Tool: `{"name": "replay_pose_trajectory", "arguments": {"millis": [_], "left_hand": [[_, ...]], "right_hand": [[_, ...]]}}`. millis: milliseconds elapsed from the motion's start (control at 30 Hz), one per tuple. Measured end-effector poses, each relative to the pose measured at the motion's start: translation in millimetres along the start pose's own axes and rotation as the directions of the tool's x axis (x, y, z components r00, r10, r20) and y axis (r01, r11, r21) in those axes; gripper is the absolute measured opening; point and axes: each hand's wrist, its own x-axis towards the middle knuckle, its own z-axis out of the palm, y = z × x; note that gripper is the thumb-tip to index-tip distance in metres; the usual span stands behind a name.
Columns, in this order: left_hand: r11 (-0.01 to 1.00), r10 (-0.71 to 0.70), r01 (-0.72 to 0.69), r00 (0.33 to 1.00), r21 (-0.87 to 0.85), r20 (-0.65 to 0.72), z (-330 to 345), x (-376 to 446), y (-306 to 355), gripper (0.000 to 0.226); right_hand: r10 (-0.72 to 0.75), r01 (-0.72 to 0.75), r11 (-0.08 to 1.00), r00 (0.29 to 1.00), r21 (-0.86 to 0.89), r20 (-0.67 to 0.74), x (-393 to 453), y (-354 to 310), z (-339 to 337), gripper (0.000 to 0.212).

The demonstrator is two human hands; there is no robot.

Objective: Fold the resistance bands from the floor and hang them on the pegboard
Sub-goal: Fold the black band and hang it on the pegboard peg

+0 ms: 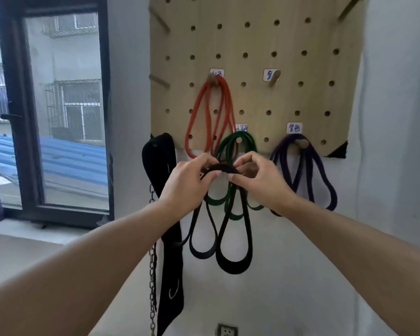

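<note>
A folded black resistance band [230, 248] hangs in loops in front of the wall below the wooden pegboard [255, 40]. My left hand [189, 183] and my right hand [257, 180] each pinch its top fold, close together. Behind my hands a green band [238, 139] hangs on a lower peg. A red band [204, 112] hangs on an upper peg, and a purple band [308, 170] hangs on the lower right peg. One labelled upper peg [274, 77] is bare.
A black strap [160, 170] and a metal chain [152, 275] hang at the pegboard's lower left. A dark-framed window [58, 112] fills the left side above a sill. A wall socket [227, 331] sits low on the white wall.
</note>
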Motion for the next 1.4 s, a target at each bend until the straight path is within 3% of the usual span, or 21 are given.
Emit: {"name": "replay_pose_trajectory", "arguments": {"millis": [267,533,667,833,1100,1267,1400], "left_hand": [[0.976,0.144,-0.131,0.987,0.172,-0.067,14.0,72.2,34.7,0.017],[0.989,0.122,-0.132,0.98,-0.059,-0.155,43.6,152.1,80.7,0.019],[0.985,0.14,-0.162,0.954,-0.065,-0.264,47.2,186.7,89.3,0.019],[0.987,0.048,-0.098,0.933,-0.125,-0.356,53.0,223.2,86.5,0.014],[0.981,-0.038,-0.005,0.975,-0.196,-0.217,73.7,244.3,76.1,0.019],[0.969,-0.038,0.002,0.989,-0.247,-0.142,77.8,233.4,76.9,0.019],[0.864,-0.212,0.193,0.977,-0.465,0.01,62.6,236.1,79.0,0.022]], "right_hand": [[0.002,0.014,0.997,0.981,0.079,-0.194,42.5,-8.0,-52.7,0.019],[-0.063,0.138,0.979,0.906,0.151,-0.418,99.7,-32.7,-111.2,0.018],[-0.131,0.239,0.955,0.872,0.176,-0.473,129.4,-43.2,-126.5,0.015],[-0.028,0.233,0.922,0.838,0.311,-0.545,172.0,-45.5,-126.2,0.013],[0.241,0.14,0.782,0.83,0.607,-0.503,200.7,-20.1,-114.7,0.016],[0.379,0.131,0.579,0.831,0.805,-0.408,207.4,-20.1,-98.0,0.022],[0.403,0.161,0.462,0.838,0.872,-0.368,207.1,-20.1,-95.2,0.023]]}}
